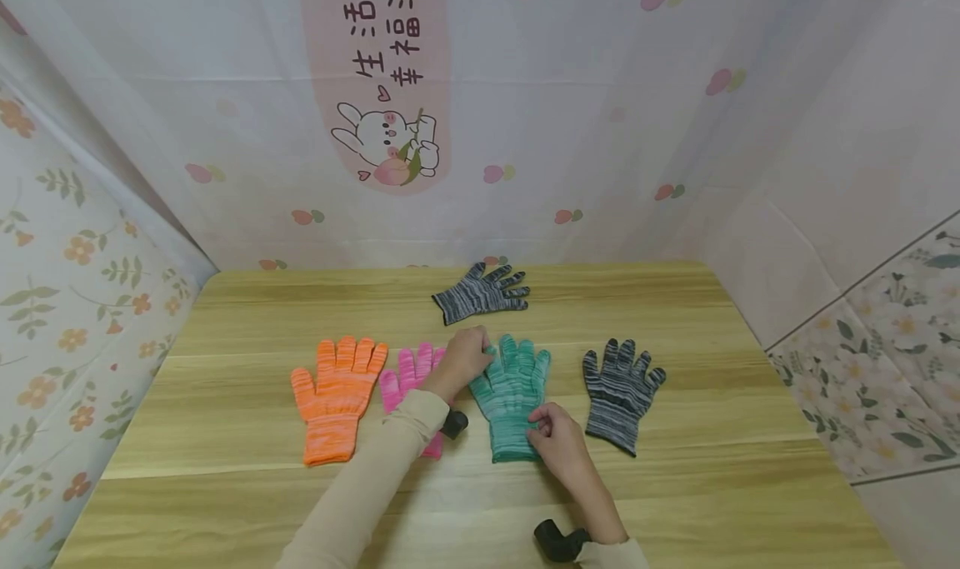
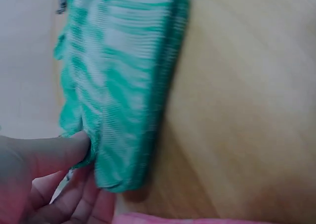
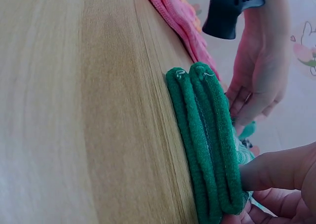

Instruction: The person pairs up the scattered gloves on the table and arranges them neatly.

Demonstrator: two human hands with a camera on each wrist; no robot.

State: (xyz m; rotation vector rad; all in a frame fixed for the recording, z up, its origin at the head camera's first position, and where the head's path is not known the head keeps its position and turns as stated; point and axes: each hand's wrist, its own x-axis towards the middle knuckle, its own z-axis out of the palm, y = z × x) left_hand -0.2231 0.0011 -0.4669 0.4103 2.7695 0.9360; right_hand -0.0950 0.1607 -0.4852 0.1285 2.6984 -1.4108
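A pair of green and white knitted gloves [image 1: 513, 398] lies flat on the table, one stacked on the other; the two dark green cuffs [image 3: 205, 140] show in the right wrist view. My left hand [image 1: 467, 356] pinches a green fingertip at the gloves' upper left, thumb on top in the left wrist view. At the cuff's right side, my right hand [image 1: 558, 442] pinches the edge of the upper glove between thumb and fingers. A pink glove [image 1: 405, 373] lies partly hidden under my left forearm. To the right is a grey and black glove [image 1: 621, 394].
An orange glove [image 1: 341, 402] lies at the left of the wooden table [image 1: 187, 436]. Another grey and black glove [image 1: 483, 294] is near the back edge. A printed curtain [image 1: 562, 119] hangs behind the table. Black wrist cameras sit on both arms.
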